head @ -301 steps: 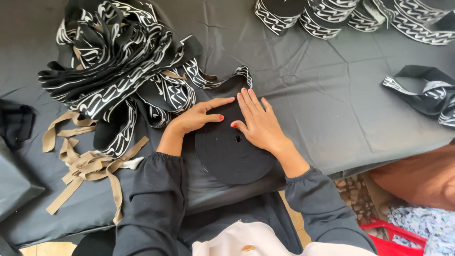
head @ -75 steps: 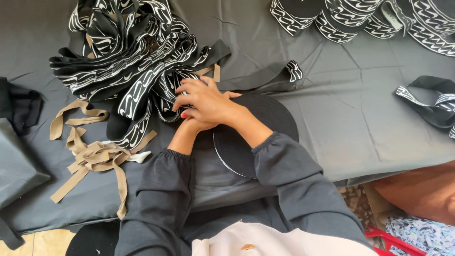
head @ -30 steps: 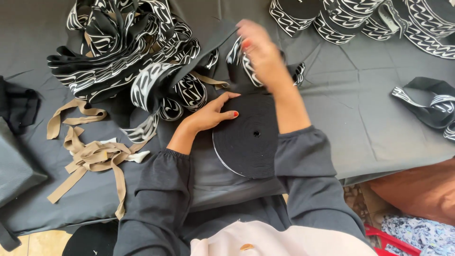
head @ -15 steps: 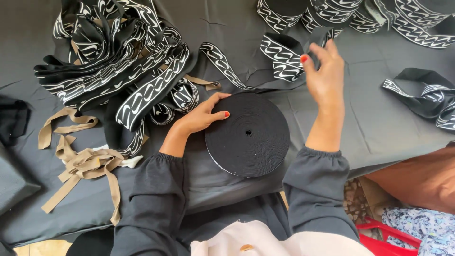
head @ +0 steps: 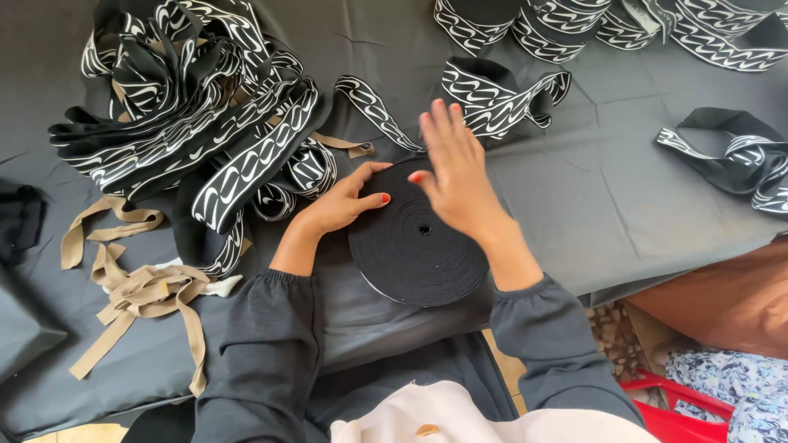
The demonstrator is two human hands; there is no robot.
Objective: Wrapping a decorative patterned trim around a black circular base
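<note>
A flat black roll of wound elastic band (head: 414, 238) lies on the grey cloth-covered table (head: 591, 205) in front of me. My left hand (head: 343, 201) rests on the roll's left edge, fingers curled against it. My right hand (head: 455, 168) hovers flat above the roll's top right, fingers spread and slightly blurred, holding nothing. From the roll's top edge a black band with a white wave pattern (head: 373, 107) runs up to a loose loop (head: 497, 94).
A big heap of the patterned band (head: 197, 107) lies at the left. Tan strips (head: 135, 287) lie at the lower left. More patterned rolls (head: 574, 25) line the far edge. A folded piece (head: 739, 160) sits at the right. A red crate (head: 698, 406) stands below.
My right hand let go of the patterned band it had pulled out to the right and came back down over the roll. The band's loop now lies on the table.
</note>
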